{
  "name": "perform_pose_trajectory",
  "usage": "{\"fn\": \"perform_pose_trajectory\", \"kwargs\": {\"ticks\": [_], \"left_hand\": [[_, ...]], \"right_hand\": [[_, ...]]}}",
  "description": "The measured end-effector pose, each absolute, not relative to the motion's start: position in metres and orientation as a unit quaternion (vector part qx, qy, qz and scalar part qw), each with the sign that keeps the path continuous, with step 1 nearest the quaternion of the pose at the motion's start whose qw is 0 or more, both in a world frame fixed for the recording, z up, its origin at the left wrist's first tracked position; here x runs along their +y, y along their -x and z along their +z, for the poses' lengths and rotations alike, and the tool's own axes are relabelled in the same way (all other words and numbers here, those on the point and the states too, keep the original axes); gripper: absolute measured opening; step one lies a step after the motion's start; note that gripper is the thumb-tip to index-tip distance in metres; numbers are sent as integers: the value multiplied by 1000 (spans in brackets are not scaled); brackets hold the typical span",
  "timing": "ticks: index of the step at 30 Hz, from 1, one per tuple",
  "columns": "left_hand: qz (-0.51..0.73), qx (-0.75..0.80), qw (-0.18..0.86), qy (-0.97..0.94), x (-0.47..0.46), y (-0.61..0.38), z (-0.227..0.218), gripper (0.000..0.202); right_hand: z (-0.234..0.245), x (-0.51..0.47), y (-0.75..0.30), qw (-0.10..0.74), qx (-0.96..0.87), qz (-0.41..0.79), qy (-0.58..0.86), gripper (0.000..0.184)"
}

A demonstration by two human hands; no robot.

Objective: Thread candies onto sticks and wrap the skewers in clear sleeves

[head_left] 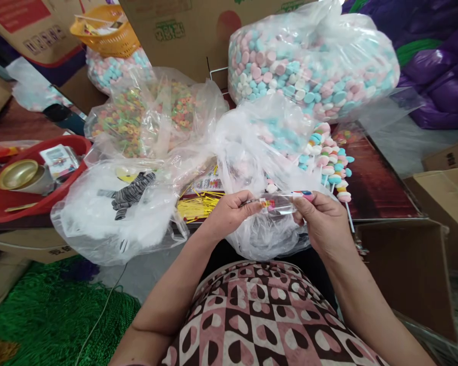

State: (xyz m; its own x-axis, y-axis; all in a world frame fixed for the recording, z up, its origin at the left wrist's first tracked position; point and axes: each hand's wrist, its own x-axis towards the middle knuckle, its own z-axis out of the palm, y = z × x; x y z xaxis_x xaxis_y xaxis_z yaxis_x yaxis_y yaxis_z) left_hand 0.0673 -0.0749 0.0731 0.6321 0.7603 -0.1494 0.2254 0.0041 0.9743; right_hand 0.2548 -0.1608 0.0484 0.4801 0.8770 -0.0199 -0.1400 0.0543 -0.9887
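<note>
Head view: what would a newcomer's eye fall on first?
Probably the bulging clear bag of pink, blue and white pieces, at the top, right of centre. Then the left hand and right hand, holding a clear wrapper between them near the middle. The red basin at far left follows.

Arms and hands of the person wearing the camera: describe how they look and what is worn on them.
The left hand and right hand are ungloved, with no rings or watch visible. No sleeve covers the left forearm or right forearm. Between them shows a garment checked in pink, dark brown and cream, with hearts.
</note>
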Motion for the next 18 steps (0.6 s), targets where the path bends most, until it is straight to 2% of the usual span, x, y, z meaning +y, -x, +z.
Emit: {"fn": "perform_pose_trajectory", "kwargs": {"ticks": [5, 8, 11, 14, 18], "left_hand": [[211, 363, 601, -680, -77, -68, 69, 46], [183, 349, 603, -694, -76, -66, 70, 46], [158, 345, 573, -727, -75, -65, 69, 45], [170, 355, 588, -707, -75, -67, 65, 34], [194, 368, 606, -677, -79, -71, 58, 32]], "right_hand": [[36, -167, -256, 629, -337, 396, 578, 44], [39, -164, -260, 615, -335, 419, 578, 26], [44, -162, -259, 631, -320, 444, 549, 33], [47, -162, -254, 651, -325, 400, 558, 24], [51, -167, -252, 608, -349, 324, 635, 31]]}}
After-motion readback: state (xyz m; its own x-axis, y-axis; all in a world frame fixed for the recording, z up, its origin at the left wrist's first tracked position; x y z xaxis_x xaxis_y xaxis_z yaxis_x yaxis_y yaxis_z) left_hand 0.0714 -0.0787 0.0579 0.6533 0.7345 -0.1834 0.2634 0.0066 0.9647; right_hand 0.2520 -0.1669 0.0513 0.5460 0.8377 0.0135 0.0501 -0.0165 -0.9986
